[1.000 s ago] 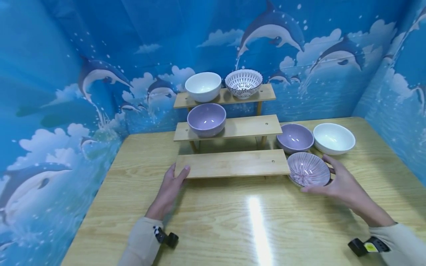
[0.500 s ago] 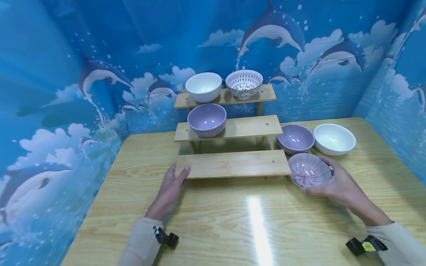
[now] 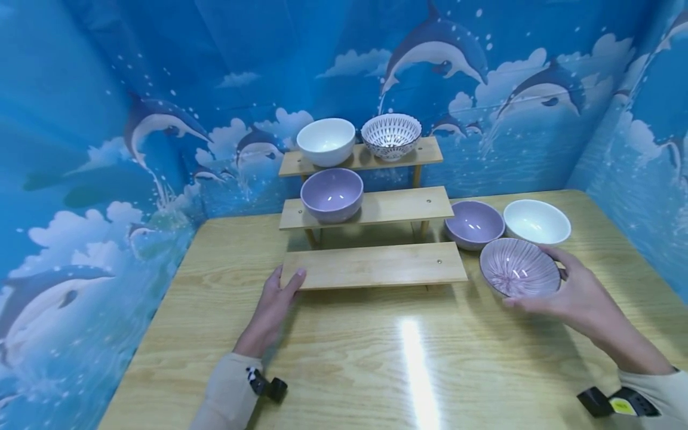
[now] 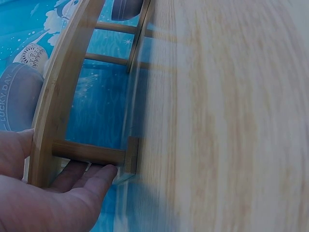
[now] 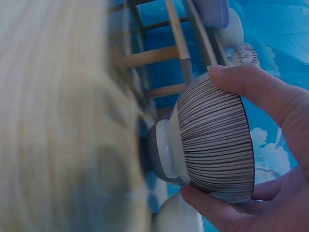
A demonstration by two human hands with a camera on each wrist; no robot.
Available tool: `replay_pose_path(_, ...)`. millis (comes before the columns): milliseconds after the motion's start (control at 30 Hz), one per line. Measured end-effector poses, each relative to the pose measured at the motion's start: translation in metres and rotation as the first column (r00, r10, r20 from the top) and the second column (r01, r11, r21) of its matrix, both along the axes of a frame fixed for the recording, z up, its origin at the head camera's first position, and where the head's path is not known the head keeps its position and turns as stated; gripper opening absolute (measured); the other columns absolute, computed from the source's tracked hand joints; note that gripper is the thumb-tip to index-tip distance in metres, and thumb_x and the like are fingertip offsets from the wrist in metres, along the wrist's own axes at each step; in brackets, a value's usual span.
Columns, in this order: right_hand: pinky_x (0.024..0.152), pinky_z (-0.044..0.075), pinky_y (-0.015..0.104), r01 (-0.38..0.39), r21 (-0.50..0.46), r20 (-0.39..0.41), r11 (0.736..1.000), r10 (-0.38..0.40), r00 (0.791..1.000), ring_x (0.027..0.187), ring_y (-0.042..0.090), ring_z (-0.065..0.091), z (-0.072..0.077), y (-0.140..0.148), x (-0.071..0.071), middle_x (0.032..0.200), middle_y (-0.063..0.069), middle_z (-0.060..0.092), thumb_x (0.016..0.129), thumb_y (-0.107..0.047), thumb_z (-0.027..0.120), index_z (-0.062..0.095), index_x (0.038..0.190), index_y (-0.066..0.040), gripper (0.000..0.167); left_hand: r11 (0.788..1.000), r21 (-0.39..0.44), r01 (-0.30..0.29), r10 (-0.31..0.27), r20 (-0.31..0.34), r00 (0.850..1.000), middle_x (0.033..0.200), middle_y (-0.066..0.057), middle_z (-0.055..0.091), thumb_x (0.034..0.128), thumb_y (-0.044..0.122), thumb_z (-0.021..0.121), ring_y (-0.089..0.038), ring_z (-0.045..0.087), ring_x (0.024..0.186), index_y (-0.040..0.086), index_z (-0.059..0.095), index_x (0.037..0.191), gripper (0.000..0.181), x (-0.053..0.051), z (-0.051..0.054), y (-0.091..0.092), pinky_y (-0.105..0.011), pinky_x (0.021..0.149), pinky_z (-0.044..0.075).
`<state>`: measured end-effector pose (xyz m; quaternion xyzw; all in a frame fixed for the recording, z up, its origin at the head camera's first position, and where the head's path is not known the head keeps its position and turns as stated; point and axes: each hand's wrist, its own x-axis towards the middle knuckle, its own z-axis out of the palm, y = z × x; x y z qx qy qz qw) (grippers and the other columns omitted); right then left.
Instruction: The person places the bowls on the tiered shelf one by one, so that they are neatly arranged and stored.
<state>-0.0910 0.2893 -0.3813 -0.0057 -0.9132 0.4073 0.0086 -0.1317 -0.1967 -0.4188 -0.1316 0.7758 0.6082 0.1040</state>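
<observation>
My right hand (image 3: 577,298) grips a striped bowl (image 3: 519,267) by its right side, right of the bottom shelf. In the right wrist view the bowl (image 5: 217,140) shows dark lines outside and a white foot clear of the table; the thumb and fingers of the hand (image 5: 275,159) span it. My left hand (image 3: 273,307) holds the left end of the bottom shelf board (image 3: 371,266), thumb on top. In the left wrist view this hand (image 4: 63,193) has its fingers under the board (image 4: 58,92), beside a wooden crosspiece (image 4: 89,152).
On the three-tier wooden stand, a white bowl (image 3: 326,143) and a patterned bowl (image 3: 391,137) occupy the top, a purple bowl (image 3: 332,196) the middle. Another purple bowl (image 3: 474,225) and white bowl (image 3: 537,221) stand on the table (image 3: 344,358) at right. A dolphin-print curtain (image 3: 344,65) hangs behind.
The striped bowl, held in my right hand, has come up off the table and moved right, away from the bottom shelf's end. My left hand keeps its place on the board.
</observation>
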Motion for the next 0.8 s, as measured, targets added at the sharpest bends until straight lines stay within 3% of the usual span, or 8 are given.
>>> replay_pose_path(233,0.065,0.038,0.007,0.003,0.023,-0.034,1.000,-0.002,0.999,0.119,0.053,0.045,0.018,-0.001,-0.005,0.141,0.043,0.040,0.066,-0.028,0.097,0.021,0.157,0.005,0.123,1.000,-0.006,0.000,0.000,0.006,1.000,0.166,-0.017,0.020,0.0966,0.060,0.058,-0.034,0.030,0.149,0.010,0.008,0.163,0.097,-0.001,-0.001,-0.001,-0.048,0.123,0.026)
replay_pose_path(500,0.063,0.040,0.006,-0.032,0.046,-0.063,0.998,0.035,0.997,0.117,0.052,0.048,0.044,-0.016,-0.023,0.142,0.040,0.039,0.068,-0.027,0.096,0.020,0.157,0.006,0.122,1.000,-0.013,0.000,0.001,0.009,1.000,0.167,-0.016,0.016,0.0949,0.063,0.059,-0.035,0.026,0.150,0.011,0.007,0.163,0.100,0.000,-0.001,-0.002,-0.050,0.124,0.022)
replay_pose_path(633,0.064,0.045,0.012,-0.044,0.076,-0.058,0.996,0.048,0.997,0.116,0.050,0.050,0.057,-0.029,-0.033,0.142,0.038,0.042,0.067,-0.035,0.096,0.022,0.158,0.004,0.123,1.000,-0.012,0.001,-0.001,0.007,1.000,0.167,-0.016,0.016,0.0942,0.064,0.059,-0.035,0.026,0.150,0.011,0.008,0.163,0.101,0.001,-0.001,-0.002,-0.052,0.124,0.021)
replay_pose_path(800,0.072,0.057,0.035,-0.070,0.095,-0.052,0.993,0.075,0.996,0.115,0.049,0.052,0.069,-0.046,-0.045,0.139,0.035,0.045,0.066,-0.042,0.096,0.022,0.158,0.004,0.126,1.000,-0.005,0.000,0.000,-0.002,1.000,0.164,-0.015,0.026,0.0952,0.061,0.059,-0.033,0.030,0.149,0.011,0.014,0.163,0.096,-0.001,-0.001,-0.001,-0.049,0.123,0.026)
